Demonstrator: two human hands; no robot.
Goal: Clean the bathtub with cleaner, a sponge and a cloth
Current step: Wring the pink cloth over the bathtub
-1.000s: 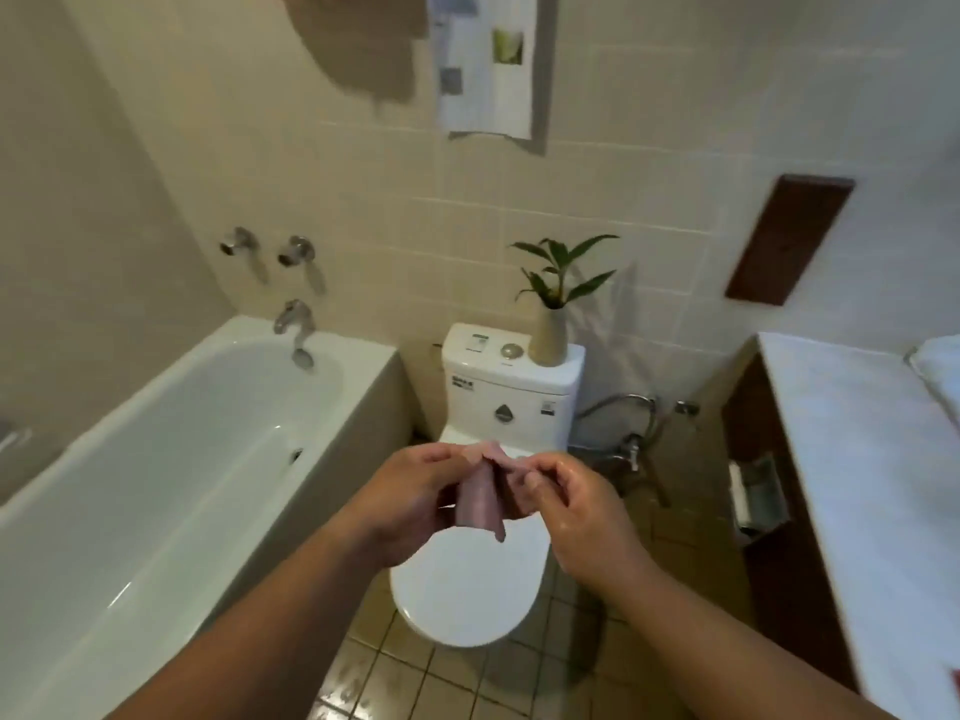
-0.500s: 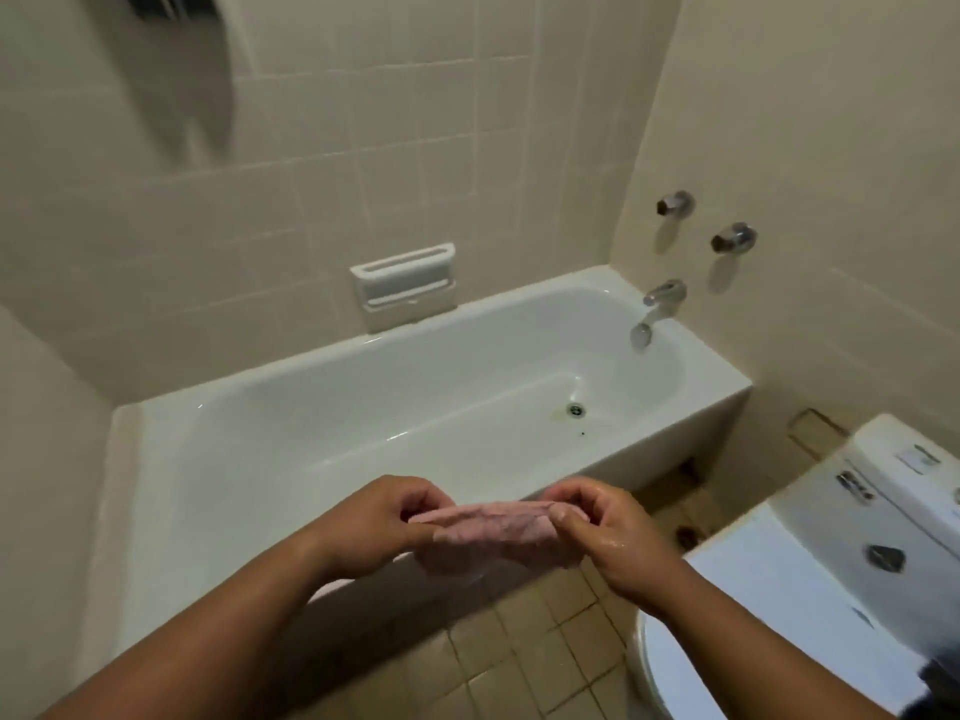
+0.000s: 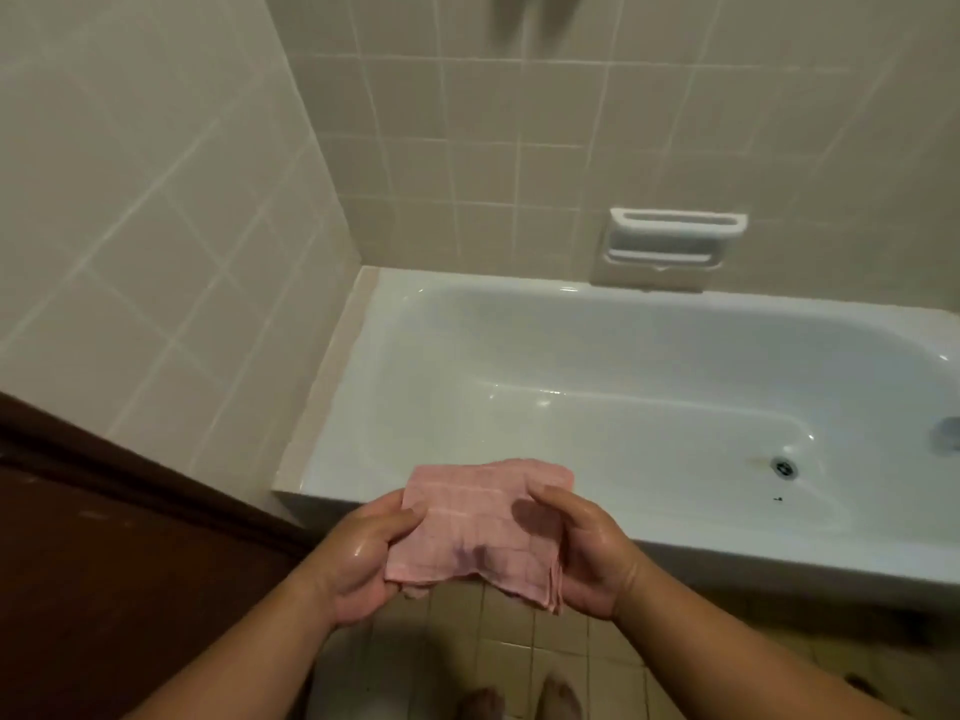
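At lower centre of the frame, the left hand point(image 3: 363, 558) and right hand point(image 3: 582, 553) each pinch a side of a folded pink cloth point(image 3: 480, 522), holding it flat in front of the near rim of the white bathtub point(image 3: 649, 366). The drain point(image 3: 783, 466) sits at right, and a wall soap dish point(image 3: 672, 246) is mounted above the tub.

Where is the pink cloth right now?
In the head view, low centre, the pink cloth is held between the left hand and right hand, just in front of the bathtub.
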